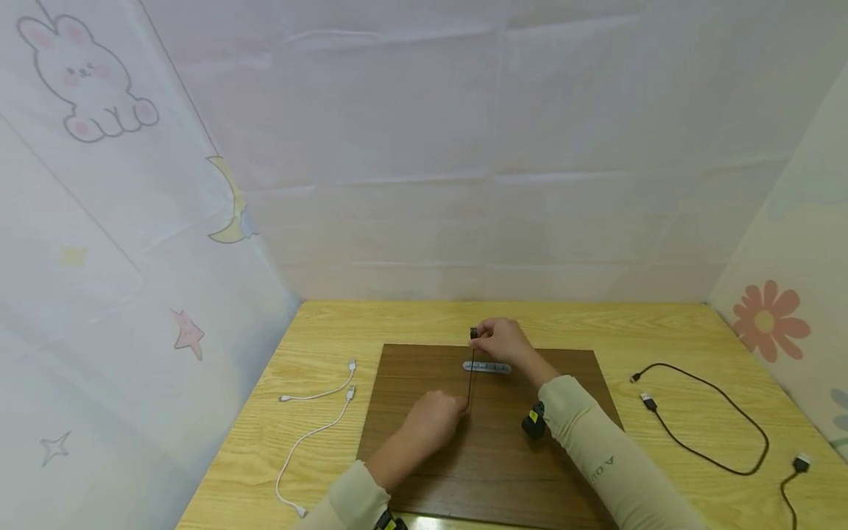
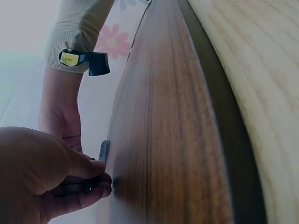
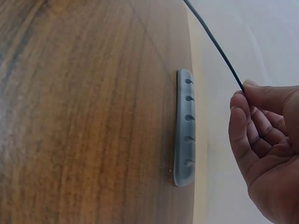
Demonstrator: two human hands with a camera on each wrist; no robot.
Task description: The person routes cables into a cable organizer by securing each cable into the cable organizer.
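Observation:
A thin black USB cable is stretched between my two hands over a dark brown wooden board. My right hand pinches it between thumb and fingertips, just below its black plug, beyond the board's far edge. Lower down, my left hand grips the cable's other part close above the board. A grey cable organizer with several slots lies near the board's far edge. In the head view the cable crosses over the organizer's left end. My left fingers hide the cable's lower end.
Two short white cables lie on the light wooden table left of the board. To the right, a black USB cable lies in a loop, with another black plug near the right edge. Printed cloth walls enclose the table.

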